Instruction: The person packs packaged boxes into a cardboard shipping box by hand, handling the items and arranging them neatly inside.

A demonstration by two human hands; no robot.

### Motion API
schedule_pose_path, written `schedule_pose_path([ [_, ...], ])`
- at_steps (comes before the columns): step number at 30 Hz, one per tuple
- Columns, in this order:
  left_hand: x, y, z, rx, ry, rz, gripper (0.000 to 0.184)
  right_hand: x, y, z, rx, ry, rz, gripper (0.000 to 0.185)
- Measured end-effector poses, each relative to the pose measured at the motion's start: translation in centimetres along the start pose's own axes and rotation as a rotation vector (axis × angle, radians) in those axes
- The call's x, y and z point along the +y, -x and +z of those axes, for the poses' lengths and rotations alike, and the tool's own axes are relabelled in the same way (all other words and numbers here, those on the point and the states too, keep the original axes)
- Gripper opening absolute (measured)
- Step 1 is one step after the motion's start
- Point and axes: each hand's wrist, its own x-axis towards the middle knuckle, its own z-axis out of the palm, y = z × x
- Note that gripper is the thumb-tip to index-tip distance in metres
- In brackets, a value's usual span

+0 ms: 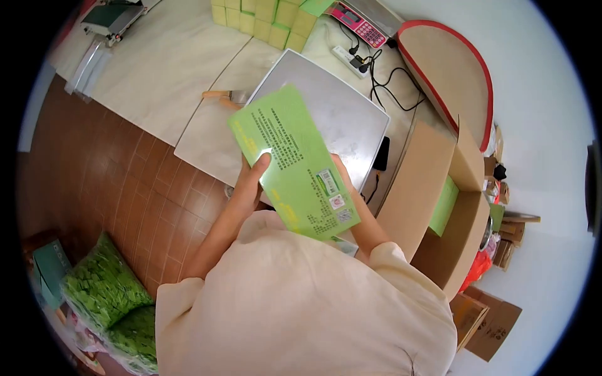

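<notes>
Both my hands hold a flat light-green printed box [285, 178] in front of my chest. My left hand [254, 174] grips its left edge, with the thumb lying on the printed face. At the right edge is my right hand [342, 170], its fingers mostly hidden behind the box. Dark lines of text, a small label and a square code show on the side facing me. Beyond the box lies a silver metal platform [332, 94], partly covered by it. A wooden-handled scraper [229, 95] rests at the platform's left edge.
To my right stands an open cardboard carton [411, 188] with a green box [444, 205] inside. Stacked green boxes [266, 19], a pink keypad unit [359, 25] and a power strip [350, 61] with cables sit at the back. Bags of green packets [106, 282] lie lower left.
</notes>
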Motion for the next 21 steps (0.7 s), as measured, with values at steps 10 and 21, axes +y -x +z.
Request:
schedule_pose_path([
  [10, 0.2, -2.2, 1.4, 0.172, -0.191, 0.205, 0.076, -4.2, 3.1, 3.8, 0.142, 0.260, -0.111, 0.052],
  [21, -3.3, -4.5, 4.6, -0.346, 0.238, -0.043, 0.066, -2.1, 5.2, -2.3, 0.125, -0.311, -0.107, 0.090],
])
